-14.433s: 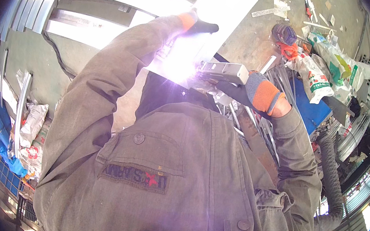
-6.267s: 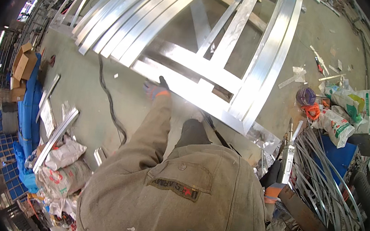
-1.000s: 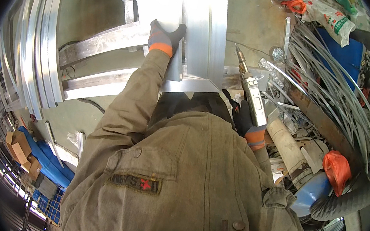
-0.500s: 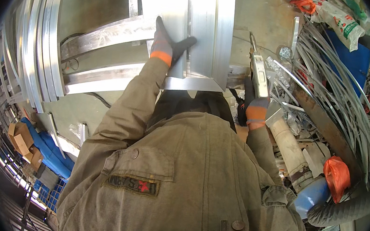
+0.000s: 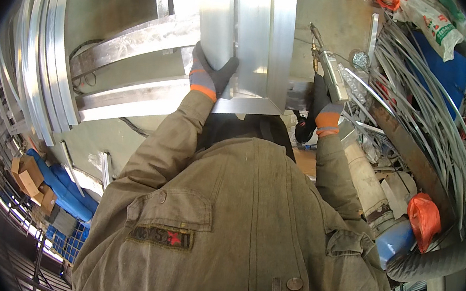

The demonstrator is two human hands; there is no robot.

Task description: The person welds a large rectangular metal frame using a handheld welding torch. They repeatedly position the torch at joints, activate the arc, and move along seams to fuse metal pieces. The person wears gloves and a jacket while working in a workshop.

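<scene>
Both hands wear dark grey gloves with orange cuffs. My left hand (image 5: 210,78) wraps the near end of a silvery metal profile (image 5: 216,26), thumb on its right side and fingers along its left. To the right, that profile lies beside another wide, shiny profile (image 5: 255,39). A short metal crosspiece (image 5: 249,106) meets their near ends. My right hand (image 5: 325,105) is closed round a hand tool (image 5: 333,73) with a long, pale, boxy body, a brass-coloured fitting and a narrow tip aimed away from me. The hand hides its grip, and I cannot make out its exact kind.
Metal support rails (image 5: 135,42) run under the profiles. Long curved profiles (image 5: 55,39) stand at the left. On the right lie a heap of thin metal strips (image 5: 428,93), an orange bag (image 5: 423,222) and a grey ribbed hose (image 5: 437,266). Cardboard boxes (image 5: 28,177) sit at lower left.
My left hand has shifted slightly nearer to me and its thumb, earlier stretched out sideways, has drawn in against the profile. The tool in my right hand has risen a little and tilted.
</scene>
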